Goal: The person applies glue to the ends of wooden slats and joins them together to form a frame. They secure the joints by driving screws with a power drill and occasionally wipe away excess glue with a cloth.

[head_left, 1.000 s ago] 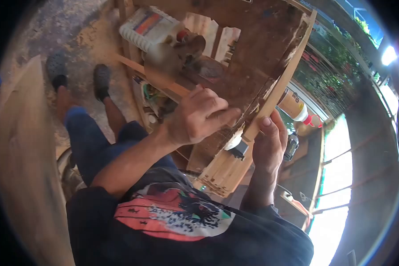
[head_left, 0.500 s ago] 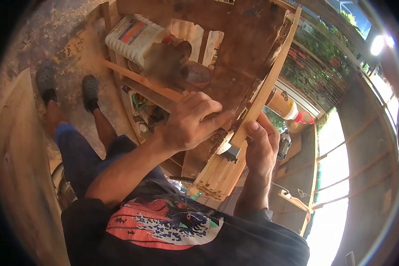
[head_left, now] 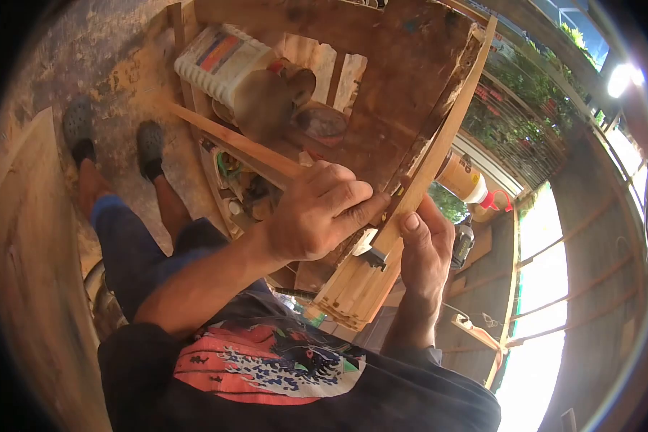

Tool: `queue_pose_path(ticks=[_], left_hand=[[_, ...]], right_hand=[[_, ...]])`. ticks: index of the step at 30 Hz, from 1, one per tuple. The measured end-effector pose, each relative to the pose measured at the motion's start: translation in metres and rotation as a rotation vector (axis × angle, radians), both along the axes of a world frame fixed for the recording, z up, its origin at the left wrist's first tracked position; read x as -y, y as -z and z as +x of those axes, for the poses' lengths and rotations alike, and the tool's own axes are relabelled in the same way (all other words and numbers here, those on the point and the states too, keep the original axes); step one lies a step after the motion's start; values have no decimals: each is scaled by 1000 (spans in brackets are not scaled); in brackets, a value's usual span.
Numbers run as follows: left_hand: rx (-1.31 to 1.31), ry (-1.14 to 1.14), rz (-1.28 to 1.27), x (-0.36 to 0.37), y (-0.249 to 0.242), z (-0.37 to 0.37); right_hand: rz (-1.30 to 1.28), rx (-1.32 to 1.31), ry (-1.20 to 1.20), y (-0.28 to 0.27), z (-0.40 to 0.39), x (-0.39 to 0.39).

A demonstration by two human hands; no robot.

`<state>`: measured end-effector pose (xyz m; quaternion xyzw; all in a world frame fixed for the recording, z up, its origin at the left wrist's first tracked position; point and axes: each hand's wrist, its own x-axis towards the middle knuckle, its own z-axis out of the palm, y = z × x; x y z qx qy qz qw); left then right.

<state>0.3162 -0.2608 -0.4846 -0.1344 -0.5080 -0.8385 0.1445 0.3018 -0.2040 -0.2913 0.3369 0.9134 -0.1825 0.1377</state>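
Note:
My left hand [head_left: 322,210] is closed beside the edge of a wooden work surface, its index finger reaching toward a long, pale wooden strip [head_left: 450,133]. Whatever its curled fingers may hold is hidden. On the other side, my right hand [head_left: 426,248] grips the strip, thumb on top and fingers behind it. Just below the left fingertips, a small black and white piece [head_left: 373,258] sits at the strip's lower end; I cannot make out its kind. Several stacked wood pieces [head_left: 353,295] lie beneath. A narrow wooden slat [head_left: 237,140] runs up to behind my left hand.
A white jug [head_left: 223,65] lies on its side on the brown wooden surface [head_left: 389,93]. A glue bottle [head_left: 464,176] with a red cap is beyond my right hand, near a dark power tool [head_left: 462,243]. Cluttered small items [head_left: 237,187] fill a lower shelf. A board [head_left: 32,252] stands at left.
The view has shifted slightly. My left hand has moved a little down along the strip, still closed. My right hand keeps its grip on the strip.

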Motion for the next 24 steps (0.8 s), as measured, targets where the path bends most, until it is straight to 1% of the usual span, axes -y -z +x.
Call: queue_pose_path(ticks=[1, 3, 4, 6, 7, 8, 9, 10, 11, 12, 14, 15, 17, 19, 20, 21, 23, 24], left_hand=[[35, 39, 1, 0, 2, 2], [63, 102, -5, 1, 2, 5], [28, 73, -41, 1, 4, 1], [-41, 50, -108, 5, 8, -5], [-27, 48, -115, 5, 7, -5], [-19, 40, -125, 4, 5, -6], [-59, 45, -150, 4, 4, -7], [-24, 41, -156, 5, 25, 1], [5, 35, -168, 5, 29, 2], [-33, 43, -187, 5, 35, 4], [30, 65, -198, 5, 42, 3], [6, 69, -211, 7, 44, 4], [37, 70, -240, 11, 41, -1], [7, 100, -259, 13, 42, 0], [63, 130, -283, 12, 46, 5], [114, 153, -307, 12, 51, 6], [59, 151, -375, 15, 60, 4], [47, 144, -398, 16, 54, 2]], right_hand=[[9, -5, -24, 2, -1, 2], [-8, 85, 10, 6, -7, 11], [-24, 64, 19, 7, -6, 8], [-156, 64, 41, 14, 4, -2], [-177, 30, 50, 17, 10, -8], [-420, -171, 152, 25, 19, -15], [-529, -281, 180, 33, 27, -23], [-460, -293, 141, 58, 45, -33], [-386, -287, 107, 77, 58, -45], [-404, -284, 118, 97, 71, -53], [-678, -266, 247, 124, 83, -54], [-688, -74, 281, 136, 92, -56], [-594, -259, -22, 184, 106, -48], [-411, -356, -263, 211, 97, -42], [-432, -392, -187, 210, 90, -35], [-560, -414, -64, 220, 88, -36], [-576, -433, -178, 245, 85, -44], [-593, -461, -170, 241, 85, -44]])
